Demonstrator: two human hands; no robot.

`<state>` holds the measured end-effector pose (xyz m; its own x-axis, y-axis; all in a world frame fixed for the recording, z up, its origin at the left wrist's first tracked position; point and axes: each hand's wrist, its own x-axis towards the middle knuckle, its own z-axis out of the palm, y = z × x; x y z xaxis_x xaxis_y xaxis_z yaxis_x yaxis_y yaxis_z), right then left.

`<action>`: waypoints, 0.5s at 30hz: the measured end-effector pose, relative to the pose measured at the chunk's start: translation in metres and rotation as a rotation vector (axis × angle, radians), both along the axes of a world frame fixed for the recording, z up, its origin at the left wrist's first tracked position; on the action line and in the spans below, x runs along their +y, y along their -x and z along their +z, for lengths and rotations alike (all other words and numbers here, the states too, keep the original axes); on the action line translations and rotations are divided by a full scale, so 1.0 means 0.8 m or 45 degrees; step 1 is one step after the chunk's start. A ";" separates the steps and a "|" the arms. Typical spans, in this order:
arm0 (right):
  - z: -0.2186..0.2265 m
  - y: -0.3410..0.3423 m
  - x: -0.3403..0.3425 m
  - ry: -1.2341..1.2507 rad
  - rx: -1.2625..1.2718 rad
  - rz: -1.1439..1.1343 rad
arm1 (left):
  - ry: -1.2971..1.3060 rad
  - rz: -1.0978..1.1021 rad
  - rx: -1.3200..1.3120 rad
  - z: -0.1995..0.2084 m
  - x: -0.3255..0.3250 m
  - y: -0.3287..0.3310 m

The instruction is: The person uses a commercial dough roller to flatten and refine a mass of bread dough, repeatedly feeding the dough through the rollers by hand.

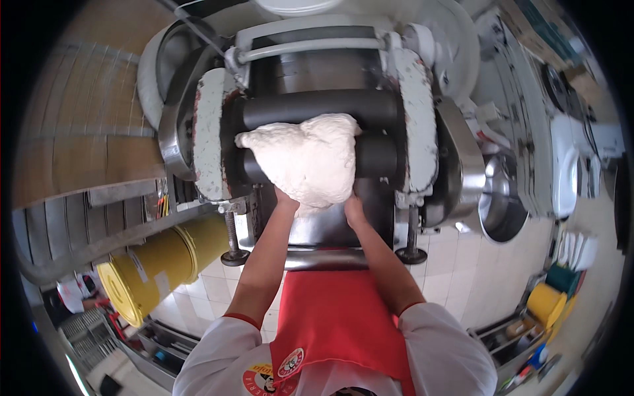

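Note:
A large, pale lump of dough (307,162) lies against the two dark rollers (317,109) of a dough sheeter, covering their middle part. My left hand (285,200) holds the dough at its lower left edge, while my right hand (354,208) supports it at the lower right. Most of my fingers are hidden beneath the dough. Below the rollers, the sheeter's shiny metal tray (323,232) slopes toward me.
Chipped white side housings (419,122) flank the rollers, with round adjusting knobs (411,255) under them. Yellow lidded bins (148,274) stand on the left. A steel bowl (503,214) is at the right, and shelving with trays (79,221) lines the left wall.

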<state>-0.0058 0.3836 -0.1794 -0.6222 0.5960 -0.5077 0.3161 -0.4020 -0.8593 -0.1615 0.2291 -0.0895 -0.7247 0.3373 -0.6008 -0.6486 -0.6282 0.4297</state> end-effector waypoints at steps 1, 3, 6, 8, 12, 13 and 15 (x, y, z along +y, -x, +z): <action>0.027 0.023 -0.019 0.014 0.077 0.145 | 0.015 0.092 0.019 -0.034 -0.032 0.000; 0.043 0.071 -0.016 0.397 -0.007 0.117 | -0.042 0.127 0.187 -0.085 -0.055 0.005; 0.071 0.122 -0.040 0.387 0.067 0.358 | 0.029 -0.019 0.553 -0.142 -0.126 0.027; 0.047 0.103 0.012 0.137 -0.018 0.449 | 0.467 -0.361 0.469 -0.101 -0.072 0.021; 0.103 0.034 0.012 0.016 -0.431 0.654 | 1.112 -1.418 0.474 0.053 -0.074 0.021; 0.126 0.021 0.000 0.107 -0.361 0.591 | 1.015 -1.413 0.384 0.059 -0.101 0.017; 0.173 -0.003 0.001 0.350 -0.161 0.446 | 0.809 -1.359 0.195 0.096 -0.098 0.004</action>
